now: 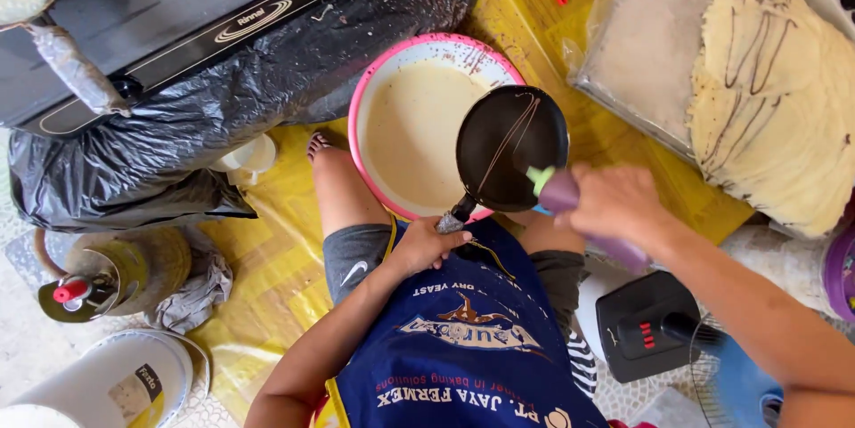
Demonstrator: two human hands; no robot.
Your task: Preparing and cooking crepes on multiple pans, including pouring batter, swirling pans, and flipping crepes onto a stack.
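Note:
My left hand (426,244) grips the handle of a small black pan (509,145), held over the edge of a pink-rimmed bowl (361,100) of pale batter. Thin brown lines of sauce cross the pan's surface. My right hand (614,203) holds a purple squeeze bottle (570,196) with a green nozzle, its tip at the pan's lower right edge. I sit on the floor in a blue apron (463,348), my legs on either side of the bowl.
A stack of thin pale crepes with brown streaks (775,98) lies on a plastic-covered tray at the right. A stove wrapped in black plastic (223,89) stands at the upper left. A gas canister (98,277), white bucket (116,383) and black fan base (646,326) surround me.

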